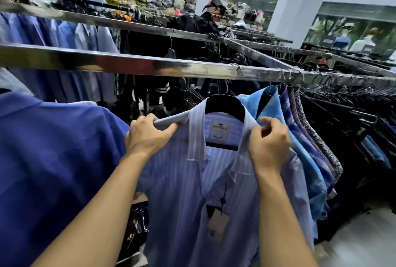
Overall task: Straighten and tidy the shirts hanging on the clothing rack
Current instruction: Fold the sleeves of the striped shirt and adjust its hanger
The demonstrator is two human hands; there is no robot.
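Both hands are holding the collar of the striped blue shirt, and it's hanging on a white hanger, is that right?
Not quite: the hanger is black, not white, as the head view shows. The rest stands: the left hand and the right hand both hold the collar of the striped blue shirt, which hangs on that hanger.

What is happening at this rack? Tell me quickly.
A person is tidying a light blue striped shirt on a black hanger just below the metal rail. The left hand pinches one side of its collar and the right hand grips the other. The shirt front is open at the top, with a paper tag hanging there. A dark blue shirt hangs to its left and patterned blue shirts to its right.
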